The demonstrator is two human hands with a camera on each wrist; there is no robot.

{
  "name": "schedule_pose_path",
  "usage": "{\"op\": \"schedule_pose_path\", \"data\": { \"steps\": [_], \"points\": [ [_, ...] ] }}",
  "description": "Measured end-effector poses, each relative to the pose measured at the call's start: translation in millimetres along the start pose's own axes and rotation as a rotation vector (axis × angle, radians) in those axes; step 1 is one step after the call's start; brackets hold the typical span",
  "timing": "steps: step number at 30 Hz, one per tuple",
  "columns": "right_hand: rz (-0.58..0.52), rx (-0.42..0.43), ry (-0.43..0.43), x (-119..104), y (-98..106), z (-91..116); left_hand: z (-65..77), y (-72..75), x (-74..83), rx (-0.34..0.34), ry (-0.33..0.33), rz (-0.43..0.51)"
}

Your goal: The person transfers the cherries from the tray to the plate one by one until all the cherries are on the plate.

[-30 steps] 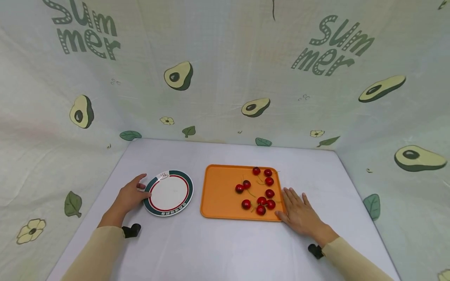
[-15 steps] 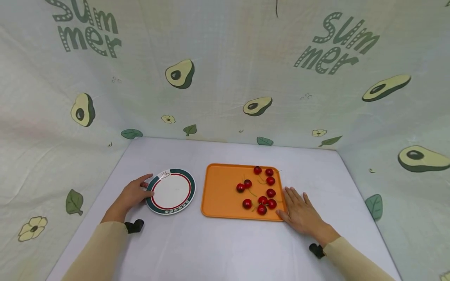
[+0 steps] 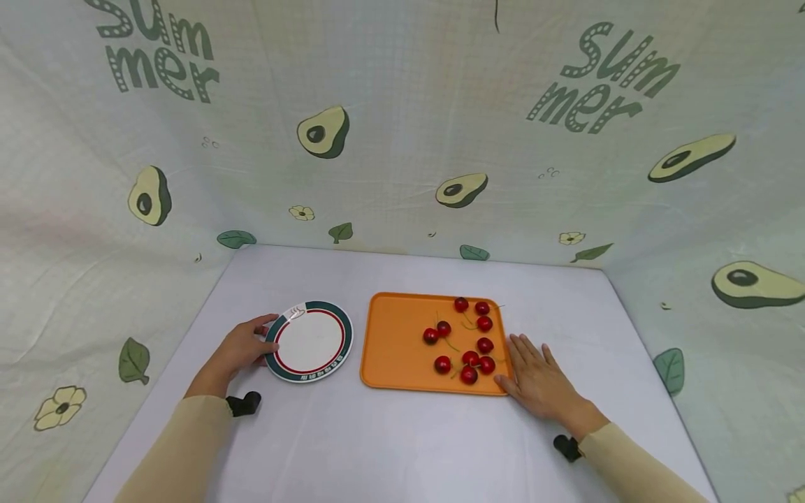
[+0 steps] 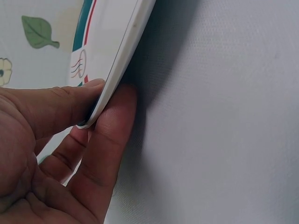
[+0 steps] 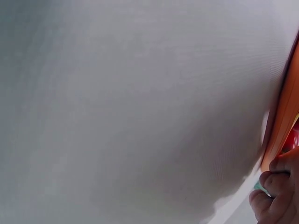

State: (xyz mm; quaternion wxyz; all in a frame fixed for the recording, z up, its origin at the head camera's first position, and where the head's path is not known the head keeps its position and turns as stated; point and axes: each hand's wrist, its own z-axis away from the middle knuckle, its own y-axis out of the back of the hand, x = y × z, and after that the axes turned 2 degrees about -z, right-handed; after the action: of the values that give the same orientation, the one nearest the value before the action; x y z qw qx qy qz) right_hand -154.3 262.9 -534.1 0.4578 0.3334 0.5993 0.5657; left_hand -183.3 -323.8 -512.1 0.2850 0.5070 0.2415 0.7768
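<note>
My left hand (image 3: 242, 348) pinches the left rim of a round white plate (image 3: 309, 342) with a green band and a red ring. In the left wrist view the thumb lies over the rim of the plate (image 4: 117, 32), and a finger supports it from below. An orange rectangular tray (image 3: 395, 349) lies at the middle of the table, with several dark red cherries (image 3: 485, 345) mostly on its right half. My right hand (image 3: 539, 383), fingers straight, rests along the tray's right edge. The right wrist view catches just the knuckles (image 5: 280, 186) beside the orange tray wall (image 5: 284, 107).
A white cloth covers the table (image 3: 402, 447). Behind it and at both sides hangs a pale curtain (image 3: 390, 126) printed with avocados, leaves and lettering. A narrow strip of tabletop separates plate and tray.
The plate has shifted slightly to the right with my left hand, nearer the tray. My right hand and the tray have stayed about where they were; the head view has shifted a little.
</note>
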Motion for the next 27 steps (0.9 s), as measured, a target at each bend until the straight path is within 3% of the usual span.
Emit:
{"op": "schedule_pose_path", "data": {
  "steps": [6, 16, 27],
  "points": [
    [-0.017, 0.033, 0.003, 1.9, 8.4, -3.2, -0.2, -0.6, -1.1, -0.013, 0.006, 0.027],
    [-0.018, 0.242, 0.028, 17.9, 35.5, -37.3, -2.5, 0.3, -4.7, -0.020, 0.033, 0.065],
    [-0.100, 0.174, 0.078, 21.6, 30.0, -72.7, -2.8, -2.9, -5.2, -0.020, 0.046, 0.086]
  ]
}}
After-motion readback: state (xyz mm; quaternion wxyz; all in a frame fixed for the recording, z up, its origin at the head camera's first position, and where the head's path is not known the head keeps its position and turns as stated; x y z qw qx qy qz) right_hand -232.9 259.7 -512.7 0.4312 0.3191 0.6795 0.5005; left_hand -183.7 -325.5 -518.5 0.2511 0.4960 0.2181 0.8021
